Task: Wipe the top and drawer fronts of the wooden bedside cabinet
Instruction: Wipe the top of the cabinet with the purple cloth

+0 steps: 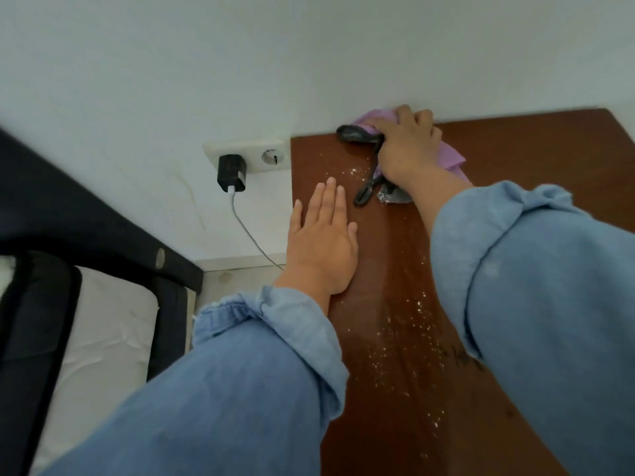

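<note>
The cabinet (515, 156) shows only its dark brown wooden top, which fills the right half of the view. Its long axis runs from the bottom of the picture up to the white wall (309, 46), and its far edge touches that wall. The drawer fronts are not visible.

White crumbs (405, 341) lie scattered on the top, most of them in a band between the two arms, and some more near the far left corner. A black cord (355, 134) lies on the top close to the wall; part of it goes under the right hand and a loop comes out again nearer to the camera. Beside this loop there is a small grey scrap (390, 197), what it is I cannot tell. On the wall, just left of the cabinet, a socket (271, 156) holds a black charger (232, 173) with a white cable (254, 235) hanging down. A dark bed frame (68, 214) stands at the left.

The right hand (407, 146) is at the far edge, palm down, fingers curled over a purple cloth (450, 158) and pressing it on the wood, right against the cord. The left hand (323, 242) lies flat on the left edge of the top, fingers straight and together, holding nothing. Both arms wear blue sleeves (532, 286).
</note>
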